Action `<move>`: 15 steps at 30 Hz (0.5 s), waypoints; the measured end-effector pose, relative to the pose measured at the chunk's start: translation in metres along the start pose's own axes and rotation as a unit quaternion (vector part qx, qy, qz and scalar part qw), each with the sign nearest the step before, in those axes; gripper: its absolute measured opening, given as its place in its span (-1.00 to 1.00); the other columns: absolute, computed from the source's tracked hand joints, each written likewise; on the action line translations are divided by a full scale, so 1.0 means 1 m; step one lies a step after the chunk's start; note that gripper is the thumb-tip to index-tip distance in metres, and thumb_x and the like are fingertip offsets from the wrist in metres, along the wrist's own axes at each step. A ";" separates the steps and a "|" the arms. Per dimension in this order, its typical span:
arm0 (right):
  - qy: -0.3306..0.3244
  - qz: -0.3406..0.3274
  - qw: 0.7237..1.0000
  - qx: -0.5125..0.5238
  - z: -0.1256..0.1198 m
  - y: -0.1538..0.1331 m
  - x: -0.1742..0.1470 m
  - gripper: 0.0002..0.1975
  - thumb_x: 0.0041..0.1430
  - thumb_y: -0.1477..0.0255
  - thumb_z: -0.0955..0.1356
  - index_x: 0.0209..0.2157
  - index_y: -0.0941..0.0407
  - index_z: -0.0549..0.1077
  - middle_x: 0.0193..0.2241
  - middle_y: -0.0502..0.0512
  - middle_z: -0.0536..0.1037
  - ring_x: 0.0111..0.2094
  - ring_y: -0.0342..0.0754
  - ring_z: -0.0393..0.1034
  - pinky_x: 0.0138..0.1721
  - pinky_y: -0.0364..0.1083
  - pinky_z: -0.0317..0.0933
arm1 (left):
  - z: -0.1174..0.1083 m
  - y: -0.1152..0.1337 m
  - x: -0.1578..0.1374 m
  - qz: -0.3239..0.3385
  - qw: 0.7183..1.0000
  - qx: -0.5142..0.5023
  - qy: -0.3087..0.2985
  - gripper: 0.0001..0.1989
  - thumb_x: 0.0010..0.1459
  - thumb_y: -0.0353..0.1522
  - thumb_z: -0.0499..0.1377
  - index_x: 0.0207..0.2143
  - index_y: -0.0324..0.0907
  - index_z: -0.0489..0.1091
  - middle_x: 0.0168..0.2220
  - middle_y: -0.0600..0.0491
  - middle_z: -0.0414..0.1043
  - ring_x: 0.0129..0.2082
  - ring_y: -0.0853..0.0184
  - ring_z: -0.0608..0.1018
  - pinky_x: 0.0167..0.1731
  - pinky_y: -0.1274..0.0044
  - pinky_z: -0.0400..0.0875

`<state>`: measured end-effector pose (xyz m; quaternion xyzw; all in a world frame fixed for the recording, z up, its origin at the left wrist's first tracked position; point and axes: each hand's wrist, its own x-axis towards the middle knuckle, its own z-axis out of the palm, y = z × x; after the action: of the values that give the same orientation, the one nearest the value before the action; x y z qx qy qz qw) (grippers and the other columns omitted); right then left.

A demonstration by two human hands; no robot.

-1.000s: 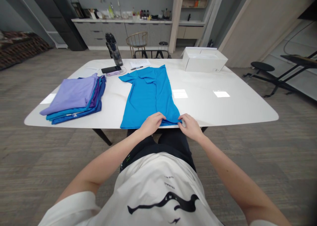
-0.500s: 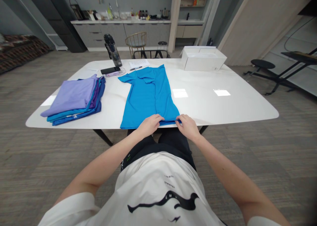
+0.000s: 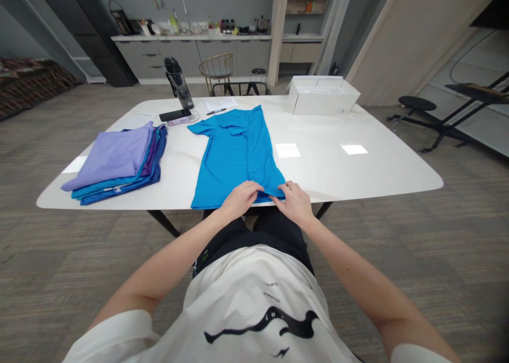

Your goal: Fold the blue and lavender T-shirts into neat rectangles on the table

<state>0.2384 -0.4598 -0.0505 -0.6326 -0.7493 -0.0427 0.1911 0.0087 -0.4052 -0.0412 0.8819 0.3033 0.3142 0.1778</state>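
A bright blue T-shirt (image 3: pixel 228 159) lies on the white table (image 3: pixel 338 167), its right side folded inward and its hem along the front edge. My left hand (image 3: pixel 242 198) pinches the hem near its middle. At the hem's right corner, my right hand (image 3: pixel 293 201) has its thumb and fingers closed on the cloth. Between the two hands the hem layers are slightly lifted and parted. The short left sleeve points out toward the upper left.
On the left is a stack of folded clothes (image 3: pixel 115 156), lavender on top. A black bottle (image 3: pixel 178 85), a phone (image 3: pixel 175 114), a pen (image 3: pixel 216 111) and a printed sheet (image 3: pixel 225 103) are at the back. A white box (image 3: pixel 322 97) sits back right.
My right hand has shifted slightly left along the hem, and its thumb has moved inward under the cloth. The gap between the hem layers looks wider. My left hand keeps its pinch.
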 end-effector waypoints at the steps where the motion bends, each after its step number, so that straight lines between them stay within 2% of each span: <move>1: -0.003 0.002 1.000 -0.007 0.001 0.000 0.001 -0.82 0.34 0.26 0.38 -0.11 0.03 0.49 -0.13 0.23 0.52 -0.09 0.16 0.37 -0.27 -0.01 0.24 | 0.000 0.000 0.000 0.003 1.000 0.001 0.004 -0.75 0.37 -0.50 0.05 -0.06 -0.12 0.49 -0.07 0.00 0.58 -0.02 0.30 0.57 0.05 0.40 0.48; 3: -0.011 0.012 1.000 -0.020 0.001 0.000 0.001 -0.88 0.31 0.39 0.37 -0.12 0.03 0.49 -0.13 0.23 0.52 -0.10 0.16 0.36 -0.31 -0.01 0.22 | -0.002 0.000 -0.001 0.008 1.000 0.010 0.004 -0.75 0.37 -0.50 0.05 -0.05 -0.13 0.48 -0.07 0.00 0.58 -0.01 0.30 0.56 0.05 0.42 0.46; 5: -0.017 0.027 0.999 -0.031 0.001 0.002 0.000 -0.85 0.30 0.47 0.34 -0.11 0.03 0.47 -0.12 0.23 0.52 -0.11 0.16 0.36 -0.35 -0.01 0.19 | -0.004 0.001 -0.001 0.012 0.999 0.037 -0.015 -0.70 0.33 -0.54 0.04 -0.03 -0.13 0.48 -0.04 -0.01 0.58 0.01 0.29 0.55 0.06 0.42 0.44; 9: -0.027 0.028 0.999 -0.029 -0.001 0.011 -0.006 -0.79 0.30 0.53 0.31 -0.07 0.04 0.46 -0.12 0.21 0.51 -0.11 0.15 0.37 -0.37 -0.01 0.16 | -0.004 -0.001 -0.004 0.029 0.991 0.111 -0.070 -0.61 0.27 -0.61 0.02 0.00 -0.12 0.48 -0.02 -0.02 0.59 0.02 0.24 0.56 0.07 0.35 0.39; 15: -0.060 -0.108 0.992 0.004 -0.006 0.032 -0.011 -0.77 0.33 0.55 0.26 -0.11 0.09 0.54 -0.15 0.21 0.53 -0.11 0.12 0.36 -0.11 0.03 0.20 | 0.004 -0.010 -0.013 0.049 0.987 0.109 -0.111 -0.65 0.30 -0.57 0.02 -0.03 -0.13 0.51 -0.09 -0.01 0.62 -0.03 0.26 0.58 0.07 0.38 0.41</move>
<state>0.2719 -0.4658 -0.0543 -0.5484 -0.8237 -0.0215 0.1425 -0.0009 -0.4059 -0.0548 0.9393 0.2702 0.1874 0.0975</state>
